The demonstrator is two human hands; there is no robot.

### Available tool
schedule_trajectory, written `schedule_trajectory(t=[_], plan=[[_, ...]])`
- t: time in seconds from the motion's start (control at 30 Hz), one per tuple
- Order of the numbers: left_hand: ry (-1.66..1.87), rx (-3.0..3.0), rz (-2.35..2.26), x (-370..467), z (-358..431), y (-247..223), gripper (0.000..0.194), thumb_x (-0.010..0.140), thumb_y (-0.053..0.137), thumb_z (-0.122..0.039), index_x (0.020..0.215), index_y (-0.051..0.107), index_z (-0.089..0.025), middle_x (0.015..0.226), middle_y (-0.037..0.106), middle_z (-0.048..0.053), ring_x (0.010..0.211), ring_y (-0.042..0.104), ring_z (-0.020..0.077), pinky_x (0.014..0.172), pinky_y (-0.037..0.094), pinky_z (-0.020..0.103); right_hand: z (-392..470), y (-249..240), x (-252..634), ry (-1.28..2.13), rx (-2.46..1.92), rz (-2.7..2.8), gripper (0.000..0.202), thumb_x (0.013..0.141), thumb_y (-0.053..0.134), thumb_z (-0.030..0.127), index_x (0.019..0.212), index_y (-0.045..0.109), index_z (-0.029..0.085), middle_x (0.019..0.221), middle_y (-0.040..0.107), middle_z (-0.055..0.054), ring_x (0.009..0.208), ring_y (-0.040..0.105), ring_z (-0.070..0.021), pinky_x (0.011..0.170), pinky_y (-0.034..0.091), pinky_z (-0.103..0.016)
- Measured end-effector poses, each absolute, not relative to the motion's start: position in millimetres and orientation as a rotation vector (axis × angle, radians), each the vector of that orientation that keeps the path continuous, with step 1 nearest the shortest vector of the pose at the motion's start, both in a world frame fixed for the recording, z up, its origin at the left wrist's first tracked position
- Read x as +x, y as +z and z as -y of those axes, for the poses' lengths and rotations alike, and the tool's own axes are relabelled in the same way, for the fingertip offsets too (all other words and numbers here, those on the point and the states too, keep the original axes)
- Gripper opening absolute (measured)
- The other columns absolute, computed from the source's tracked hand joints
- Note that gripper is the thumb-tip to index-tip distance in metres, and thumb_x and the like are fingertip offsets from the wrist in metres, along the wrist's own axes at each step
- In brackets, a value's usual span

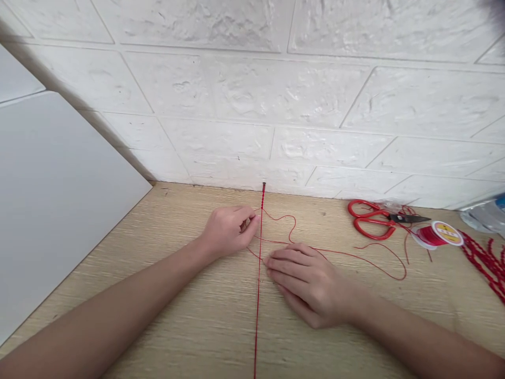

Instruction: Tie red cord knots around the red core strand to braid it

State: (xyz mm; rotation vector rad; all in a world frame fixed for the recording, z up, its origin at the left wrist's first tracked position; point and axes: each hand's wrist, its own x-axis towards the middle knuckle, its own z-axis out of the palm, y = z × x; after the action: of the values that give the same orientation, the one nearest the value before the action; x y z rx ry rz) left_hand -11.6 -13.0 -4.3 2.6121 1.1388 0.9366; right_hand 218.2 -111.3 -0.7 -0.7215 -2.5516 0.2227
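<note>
A short knotted stretch (pixel 262 200) is reaching from the far nail (pixel 264 183), the plain red cord (pixel 258 295) is running nearward unknotted, and the left hand (pixel 231 229) is pinching thin thread (pixel 294 222) while the right hand (pixel 305 284), grip hidden, is meeting it.

The left hand (pixel 232 230) pinches thin red thread (pixel 294 221) beside a taut red cord (pixel 258 316), which runs from a nail (pixel 264 185) near the white wall (pixel 252 95). The right hand (pixel 311 284), fingertips together, holds thread just right of the cord. Red-handled scissors (pixel 376 214), a spool (pixel 430 235) and bumpy red strands (pixel 481 257) lie farther right.
</note>
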Motion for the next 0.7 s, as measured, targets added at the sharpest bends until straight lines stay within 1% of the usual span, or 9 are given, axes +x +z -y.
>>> schedule_trajectory(t=[0.07,0.13,0.27,0.37,0.53,0.6,0.7], plan=[[0.902,2.56,-1.158,-12,13,-3,0.008,0.088,0.056,-0.022,0.087,0.062,-0.018,0.059,0.057,-0.005,0.05,0.049,0.0091,0.054,0.037,0.024,110,-2,217,0.211,-0.749,2.556,0.037,0.089,0.055,0.015,0.125,0.064,0.012,0.122,0.071,-0.013,0.12,0.06,-0.0265,0.103,0.048,-0.046],[0.846,2.531,-1.174,-14,13,-1,0.012,0.081,0.057,-0.017,0.092,0.061,-0.018,0.06,0.057,-0.005,0.052,0.05,0.0101,0.055,0.038,0.024,108,-1,217,0.189,-0.785,2.554,0.038,0.09,0.054,0.015,0.126,0.063,0.012,0.125,0.07,-0.013,0.123,0.059,-0.0274,0.105,0.046,-0.048],[0.726,2.54,-1.179,-14,9,3,0.012,0.072,0.057,-0.012,0.081,0.06,-0.019,0.069,0.059,-0.002,0.062,0.054,0.0129,0.057,0.038,0.026,107,-1,216,0.139,-0.846,2.548,0.036,0.092,0.053,0.015,0.127,0.063,0.012,0.127,0.069,-0.014,0.124,0.057,-0.0287,0.107,0.044,-0.052],[0.655,2.533,-1.172,-14,7,5,0.014,0.071,0.055,-0.01,0.079,0.062,-0.019,0.071,0.059,-0.001,0.065,0.055,0.0139,0.058,0.039,0.027,108,-1,215,0.127,-0.881,2.539,0.035,0.093,0.053,0.016,0.126,0.063,0.012,0.127,0.068,-0.014,0.123,0.057,-0.029,0.105,0.044,-0.052],[0.585,2.502,-1.111,-15,5,7,0.02,0.069,0.055,-0.008,0.082,0.065,-0.019,0.074,0.059,0.0,0.065,0.055,0.0142,0.058,0.042,0.027,109,0,213,0.142,-0.889,2.522,0.036,0.093,0.053,0.015,0.127,0.063,0.013,0.127,0.068,-0.014,0.123,0.058,-0.0288,0.103,0.046,-0.051],[0.561,2.504,-1.054,-16,4,9,0.019,0.07,0.056,-0.009,0.084,0.065,-0.019,0.076,0.06,0.0,0.069,0.056,0.0146,0.059,0.042,0.026,110,-1,213,0.144,-0.893,2.517,0.037,0.092,0.053,0.015,0.128,0.062,0.013,0.127,0.068,-0.014,0.123,0.058,-0.0289,0.104,0.045,-0.052],[0.488,2.484,-0.975,-18,1,12,0.012,0.075,0.059,-0.012,0.084,0.063,-0.02,0.08,0.061,0.001,0.073,0.057,0.0147,0.061,0.043,0.025,109,-2,214,0.152,-0.895,2.512,0.037,0.092,0.054,0.015,0.128,0.062,0.012,0.128,0.068,-0.014,0.124,0.057,-0.0289,0.105,0.045,-0.052]])
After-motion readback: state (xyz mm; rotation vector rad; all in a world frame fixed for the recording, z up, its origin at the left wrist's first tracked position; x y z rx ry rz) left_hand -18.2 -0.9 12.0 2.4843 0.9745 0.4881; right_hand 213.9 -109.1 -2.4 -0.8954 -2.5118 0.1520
